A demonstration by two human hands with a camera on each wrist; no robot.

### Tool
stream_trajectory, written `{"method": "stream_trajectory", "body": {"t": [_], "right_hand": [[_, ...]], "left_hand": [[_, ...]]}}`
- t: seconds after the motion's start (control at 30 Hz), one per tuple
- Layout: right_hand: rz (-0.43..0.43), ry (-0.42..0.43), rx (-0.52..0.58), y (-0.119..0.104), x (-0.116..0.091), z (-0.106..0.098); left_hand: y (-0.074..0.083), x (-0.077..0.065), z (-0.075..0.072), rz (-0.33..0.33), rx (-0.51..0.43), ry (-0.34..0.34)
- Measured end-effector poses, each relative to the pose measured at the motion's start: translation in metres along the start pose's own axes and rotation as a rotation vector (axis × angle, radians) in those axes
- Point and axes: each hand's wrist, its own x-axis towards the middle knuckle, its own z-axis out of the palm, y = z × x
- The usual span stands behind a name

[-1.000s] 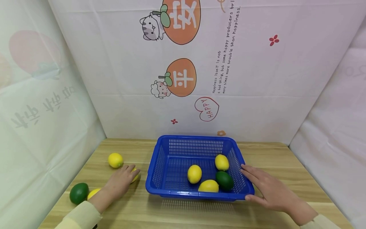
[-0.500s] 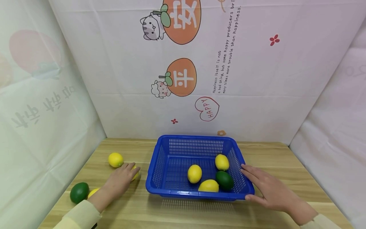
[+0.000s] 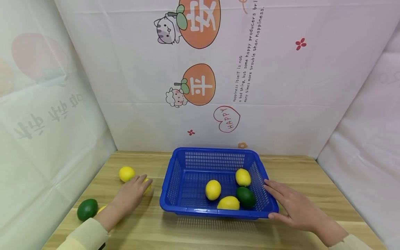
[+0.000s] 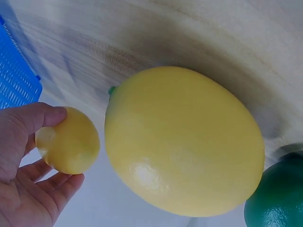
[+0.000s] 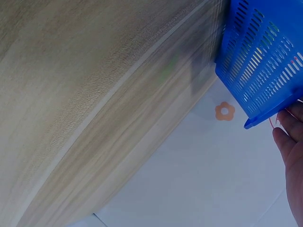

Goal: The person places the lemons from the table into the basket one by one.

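My left hand (image 3: 128,196) pinches a yellow lemon (image 4: 68,141) between thumb and fingers, to the left of the blue plastic basket (image 3: 200,210). In the head view the fingers cover much of that lemon. Another lemon (image 3: 126,174) lies just beyond this hand. Close to the left wrist, a third lemon (image 4: 184,142) fills the left wrist view and is mostly hidden in the head view. Beside it sits a dark green avocado-like fruit (image 3: 87,210). My right hand (image 3: 295,206) rests against the basket's right rim, its fingers fairly straight.
Inside the basket are three lemons, one of them a lemon (image 3: 213,190) near the middle, and a dark green fruit (image 3: 246,197) at the right. White printed cloth (image 3: 275,121) walls in the wooden table (image 3: 187,239) at the back and sides.
The left hand has shifted slightly up and away with its lemon. My right hand and the basket hold their place.
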Motion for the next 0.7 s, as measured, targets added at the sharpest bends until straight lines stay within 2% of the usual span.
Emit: {"method": "stream_trajectory", "body": {"t": [0.4,0.7], "right_hand": [[-0.004,0.011,-0.01,-0.001,0.0,-0.001],[-0.003,0.012,-0.014,-0.001,0.0,-0.001]], "left_hand": [[-0.002,0.001,-0.007,-0.019,0.014,0.042],[-0.003,0.004,-0.015,-0.042,0.035,0.021]]}}
